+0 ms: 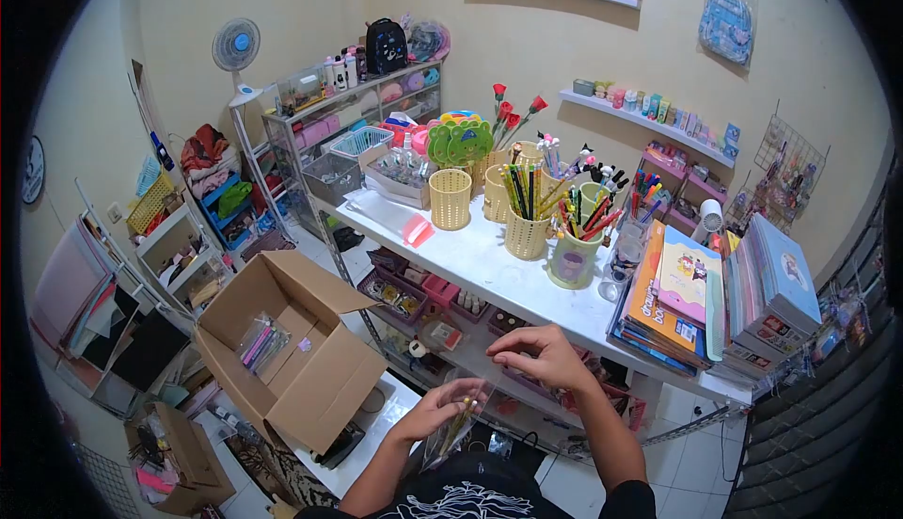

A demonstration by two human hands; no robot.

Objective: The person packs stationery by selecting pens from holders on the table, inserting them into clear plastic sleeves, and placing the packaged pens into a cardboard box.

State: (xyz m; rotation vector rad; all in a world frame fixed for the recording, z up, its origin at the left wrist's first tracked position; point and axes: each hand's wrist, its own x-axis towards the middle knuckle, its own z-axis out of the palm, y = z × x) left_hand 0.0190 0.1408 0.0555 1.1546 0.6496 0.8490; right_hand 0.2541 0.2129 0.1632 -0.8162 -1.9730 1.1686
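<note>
My left hand (446, 410) is closed around a clear plastic bag (440, 446) with several pencils (463, 419) in it, low in front of my body. Just above and to the right of it is my right hand (540, 353), with its fingers curled and the thumb near the index fingertip. Whether something thin is pinched there I cannot make out. To the left stands an open cardboard box (324, 389); inside it lies a clear packet of pens (264, 344). Ahead on the white table, a cream basket (526, 238) holds upright pencils.
More holders stand nearby, among them an empty-looking cream basket (450, 201) and a green pen cup (573, 263). Stacked books (658, 295) fill the table's right end. Under the white tabletop (470, 261) are shelves of small goods. A fan (236, 46) stands at the back left.
</note>
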